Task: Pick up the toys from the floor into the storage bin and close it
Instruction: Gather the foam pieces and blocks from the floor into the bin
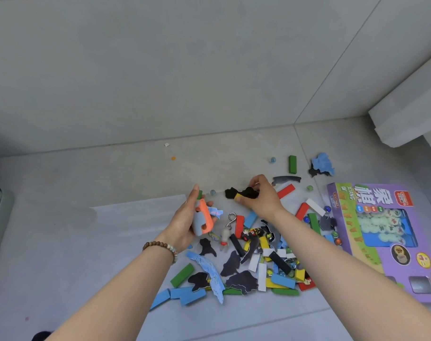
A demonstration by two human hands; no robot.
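The left hand point(185, 225) is curled round an orange-and-grey toy point(204, 221). Just right of it, the right hand point(263, 198) pinches a black puzzle piece point(234, 193) and a yellow block point(238, 198). The pile of toys point(258, 267) lies on the floor point(111, 242) between the forearms. At right, a purple box point(371, 244) reads "XIANG QI" beside 象棋

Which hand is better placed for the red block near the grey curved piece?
Likely right: the right hand, pinching a black piece, is beside the red block; the left hand, farther, holds an orange toy.
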